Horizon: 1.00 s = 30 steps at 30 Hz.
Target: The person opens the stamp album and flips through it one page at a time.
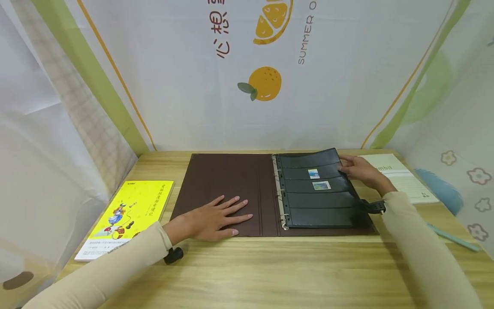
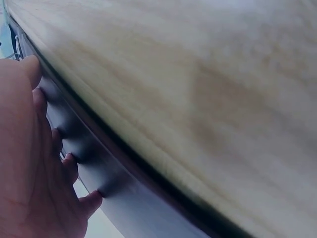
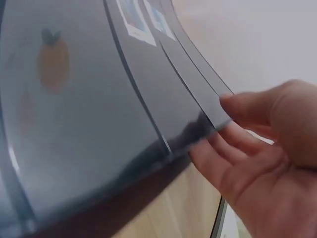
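Note:
A dark brown ring binder [image 1: 227,176] lies spread on the table, its metal rings [image 1: 278,193] holding black stamp pages [image 1: 320,216] with clear strips. Two small stamps, a blue-and-white one [image 1: 314,174] and a green-blue one [image 1: 321,185], sit in the strips. My left hand [image 1: 218,218] rests with spread fingers on the bare left cover. At the page's upper right edge, my right hand [image 1: 360,171] pinches the sheet between thumb and fingers. In the right wrist view that edge is lifted and bowed, with the thumb [image 3: 247,106] on top and fingers beneath.
A yellow book [image 1: 135,206] lies left of the binder, partly under the left sleeve. On the right are a pale notebook [image 1: 405,180] and a light green pen-like stick [image 1: 455,238]. A white curtain with orange prints [image 1: 266,83] hangs behind the wooden table [image 1: 262,270].

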{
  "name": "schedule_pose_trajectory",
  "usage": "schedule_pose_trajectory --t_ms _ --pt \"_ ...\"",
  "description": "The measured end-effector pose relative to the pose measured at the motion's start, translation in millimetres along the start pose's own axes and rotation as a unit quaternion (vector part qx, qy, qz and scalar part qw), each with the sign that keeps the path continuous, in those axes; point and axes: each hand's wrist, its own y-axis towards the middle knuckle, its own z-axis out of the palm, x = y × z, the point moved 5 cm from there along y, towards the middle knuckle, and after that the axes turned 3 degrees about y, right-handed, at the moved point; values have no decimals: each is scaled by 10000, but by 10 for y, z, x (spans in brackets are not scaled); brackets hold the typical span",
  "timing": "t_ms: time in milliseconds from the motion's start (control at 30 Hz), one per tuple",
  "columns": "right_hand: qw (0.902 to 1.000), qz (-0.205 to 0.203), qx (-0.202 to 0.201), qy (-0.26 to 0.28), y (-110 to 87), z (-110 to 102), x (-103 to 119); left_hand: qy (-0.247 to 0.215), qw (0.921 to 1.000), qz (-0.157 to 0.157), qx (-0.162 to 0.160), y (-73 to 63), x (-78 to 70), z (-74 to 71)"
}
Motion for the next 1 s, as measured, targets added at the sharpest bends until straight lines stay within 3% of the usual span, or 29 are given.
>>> schedule_pose_trajectory --t_ms 167,267,367,533,633,700,767,833,1000 --pt "9926 248 669 983 -142 -13 -119 -10 10000 36 -84 6 -1 -6" --pt "9736 293 1180 1934 -219 2 -167 -4 10000 31 -87 5 -1 -4" --pt "9356 259 1789 3033 -309 31 -177 -6 10000 21 -66 4 -2 -9" --pt "8557 24 2549 4504 -441 67 -117 26 10000 13 -63 12 6 -12" --pt "8191 -167 2845 4978 -477 82 -74 40 10000 5 -59 13 13 -12" --pt "8034 -270 2990 5142 -493 89 -43 28 10000 5 -58 13 16 -13" --pt "7949 -312 3073 5223 -505 94 -8 16 10000 15 -50 15 17 -11" --pt "7949 -355 3087 5212 -513 95 37 17 10000 9 -34 14 18 -10" --pt "8125 -494 2962 4997 -536 56 172 20 10000 -1 -19 11 21 -6"
